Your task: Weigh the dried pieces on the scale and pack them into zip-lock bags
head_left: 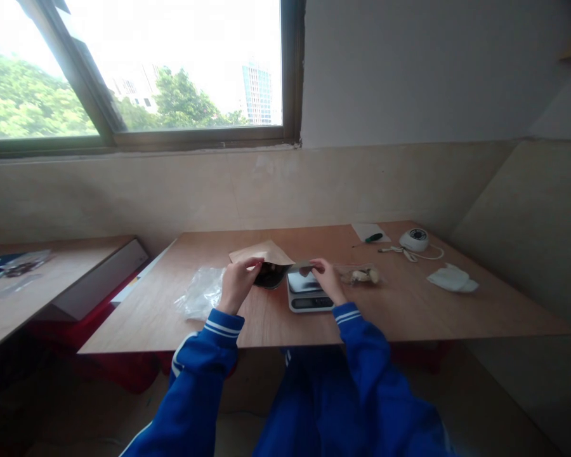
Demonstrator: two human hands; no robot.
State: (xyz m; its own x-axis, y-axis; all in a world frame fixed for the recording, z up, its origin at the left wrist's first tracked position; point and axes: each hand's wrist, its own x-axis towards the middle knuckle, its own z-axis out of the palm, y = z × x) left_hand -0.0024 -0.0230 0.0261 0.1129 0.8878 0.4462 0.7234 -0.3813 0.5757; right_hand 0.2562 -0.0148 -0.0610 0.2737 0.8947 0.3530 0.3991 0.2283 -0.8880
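A brown kraft paper bag (pixel 265 252) is held over the table with its mouth open towards me, and its inside looks dark. My left hand (pixel 238 280) pinches the left side of the bag's mouth. At the other side, my right hand (pixel 328 278) is closed on a narrow strip that runs out from the bag's edge. Whether that strip is part of the bag is hard to make out. Below and between my hands sits a kitchen scale (pixel 309 303), partly covered by the right hand. Small lumps show inside the bag, too dim to name.
Clear crumpled plastic (pixel 200 295) lies left on the table (pixel 261 324). Pale pieces in clear wrapping (pixel 364 275) lie right of the scale. Further right are a green-handled screwdriver (pixel 374 238), a white dome camera (pixel 413 240) with cable, and a white cloth-like item (pixel 452 279).
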